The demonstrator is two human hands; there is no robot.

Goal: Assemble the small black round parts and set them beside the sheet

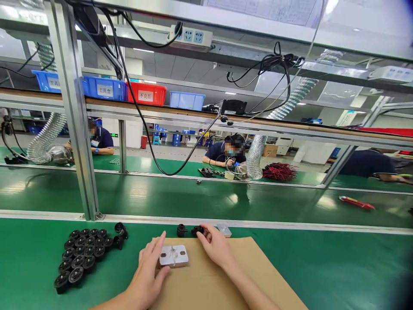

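Observation:
My left hand (149,268) rests at the left side of a silver metal block (174,255), fingers stretched out and thumb apart. The block has two dark slots and a groove in its middle, and lies on a brown cardboard sheet (206,282). Beyond the sheet's far edge, my right hand (217,246) pinches a small black round part (195,231) between thumb and fingers. Just left of it stands a similar black part (181,230). Behind the right hand is a clear, whitish block (224,230), partly covered by the fingers.
Several black round parts (84,249) are grouped on the green table (338,267) at the left. An aluminium post (72,112) rises behind them. A black cable (151,155) hangs from the overhead rail. People sit at the opposite bench, near a red-handled tool (356,203).

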